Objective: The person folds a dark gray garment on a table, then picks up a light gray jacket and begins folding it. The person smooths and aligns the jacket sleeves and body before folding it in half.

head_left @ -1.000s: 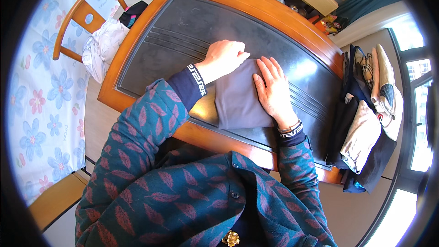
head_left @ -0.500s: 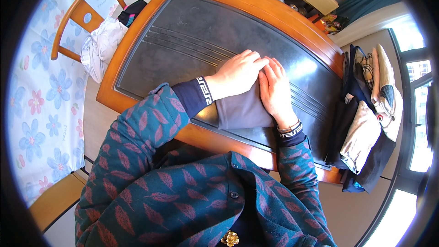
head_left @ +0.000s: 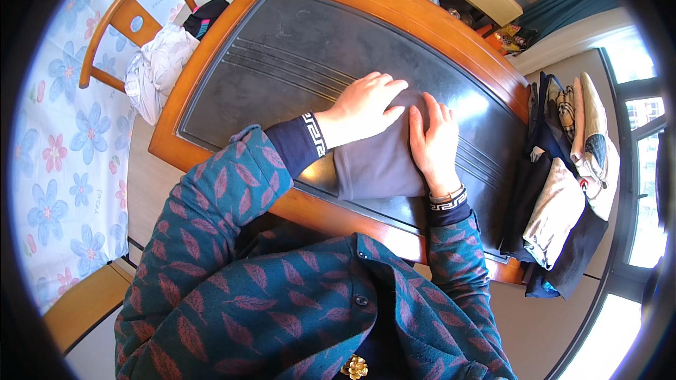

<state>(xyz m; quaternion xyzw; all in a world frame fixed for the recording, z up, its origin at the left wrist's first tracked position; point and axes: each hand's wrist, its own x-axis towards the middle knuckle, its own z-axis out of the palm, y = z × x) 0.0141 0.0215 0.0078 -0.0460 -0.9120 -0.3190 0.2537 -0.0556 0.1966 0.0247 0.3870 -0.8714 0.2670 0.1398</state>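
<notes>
Since half a second ago the left hand (head_left: 362,109) and right hand (head_left: 434,148) have parted, the right shifting slightly rightward. Folded grey cloth (head_left: 377,167) lies by the bench's (head_left: 303,28) near edge, under and between them. The left hand's grip is loosely spread across its far left part; the right's lies flat along its right side, thumb apart. Rightward, a clothes pile (head_left: 556,204) sits at the bench's end; leftward, white fabric (head_left: 158,70) rests on a wooden chair (head_left: 120,17).
</notes>
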